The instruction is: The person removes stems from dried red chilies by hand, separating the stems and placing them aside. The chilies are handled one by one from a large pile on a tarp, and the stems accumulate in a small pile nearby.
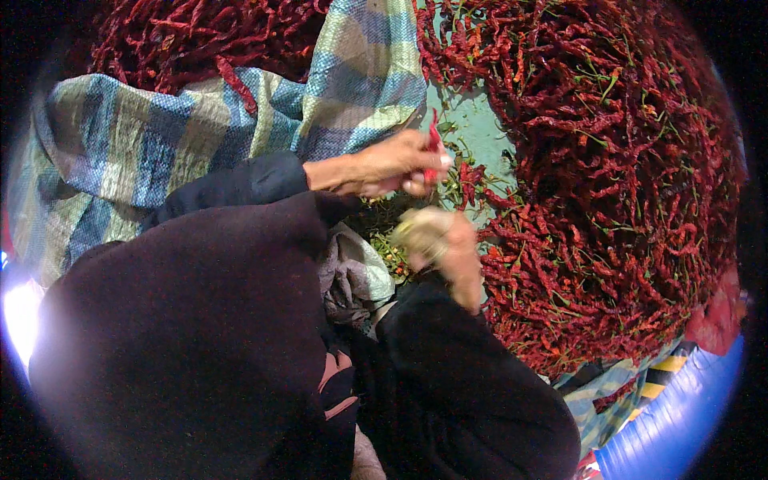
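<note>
My left hand [407,159] grips a dried red chilli pepper [434,131] between thumb and fingers, its thin tip pointing up past the knuckles. Just below it is my right hand [447,246], blurred by motion with the fingers curled. Whether those fingers hold anything is not clear. Beneath both hands lies a scatter of green and yellowish chilli stems [390,249], partly hidden by my wrists. A few loose dried chillies [471,180] rest on the pale green floor [483,129] just beyond my left fingertips.
A large heap of dried red chillies with stems [600,198] fills the right side. At upper left, more chillies [210,36] lie behind a blue-and-cream checked woven plastic sack [144,132]. A grey cloth [360,270] is bunched by my lap. A blue plastic object [666,414] stands at lower right.
</note>
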The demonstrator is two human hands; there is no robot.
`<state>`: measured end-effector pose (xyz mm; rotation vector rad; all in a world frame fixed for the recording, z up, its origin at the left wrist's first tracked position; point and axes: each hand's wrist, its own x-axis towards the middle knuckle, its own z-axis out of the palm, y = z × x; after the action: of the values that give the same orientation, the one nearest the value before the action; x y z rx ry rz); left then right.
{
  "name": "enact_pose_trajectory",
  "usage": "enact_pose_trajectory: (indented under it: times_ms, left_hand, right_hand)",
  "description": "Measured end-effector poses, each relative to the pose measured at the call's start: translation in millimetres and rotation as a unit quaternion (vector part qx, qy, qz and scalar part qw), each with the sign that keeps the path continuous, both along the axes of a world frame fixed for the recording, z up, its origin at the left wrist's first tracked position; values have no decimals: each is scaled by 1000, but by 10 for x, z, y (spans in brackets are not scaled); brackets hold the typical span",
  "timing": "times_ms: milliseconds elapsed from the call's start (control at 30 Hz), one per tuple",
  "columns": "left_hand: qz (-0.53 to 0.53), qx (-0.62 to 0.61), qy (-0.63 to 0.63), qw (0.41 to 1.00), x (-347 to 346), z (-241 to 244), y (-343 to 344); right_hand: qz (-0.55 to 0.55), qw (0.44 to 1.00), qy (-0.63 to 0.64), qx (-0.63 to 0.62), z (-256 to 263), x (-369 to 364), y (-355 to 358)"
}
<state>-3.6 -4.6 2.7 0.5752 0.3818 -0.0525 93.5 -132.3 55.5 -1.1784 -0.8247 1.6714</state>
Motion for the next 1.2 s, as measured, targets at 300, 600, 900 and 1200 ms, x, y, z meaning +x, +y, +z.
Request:
enact_pose_trajectory:
  times_ms: [300, 600, 900, 1200]
  left_hand:
    - [84, 3, 34, 996, -46, -77, 156]
    - [59, -162, 56, 983, -137, -347, 88]
    - [5, -30, 72, 997, -50, -149, 105]
    - [-69, 187, 52, 979, -77, -227, 40]
  right_hand:
    - [132, 918, -359, 100, -159, 310, -225]
    - [-109, 709, -696, -19, -799, 453, 32]
    - [-387, 917, 28, -89, -483, 478, 50]
    - [-323, 944, 33, -53, -456, 173, 189]
